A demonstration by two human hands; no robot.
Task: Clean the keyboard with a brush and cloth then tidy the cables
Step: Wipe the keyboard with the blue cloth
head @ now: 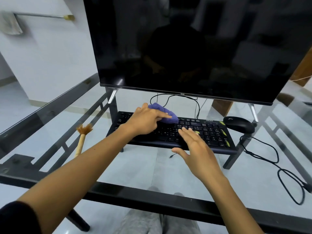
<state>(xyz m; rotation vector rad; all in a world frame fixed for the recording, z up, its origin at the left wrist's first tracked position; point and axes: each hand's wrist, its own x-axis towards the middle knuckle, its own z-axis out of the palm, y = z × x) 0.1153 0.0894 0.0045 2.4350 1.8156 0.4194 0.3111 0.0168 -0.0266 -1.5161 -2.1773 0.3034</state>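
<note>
Left hand (145, 119) bunched round purple cloth (164, 114), wiping keyboard (207, 130) top row. Right hand (196, 146) flat, open, steadying keys beside it. Brush (82, 137) parked left of grip, so brushing looks done. Cables (270, 159) off right, untidied.

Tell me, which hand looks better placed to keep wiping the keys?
Left, probably. The left hand already presses the cloth onto the keyboard; the right hand lies open on the keys, holding nothing.
</note>
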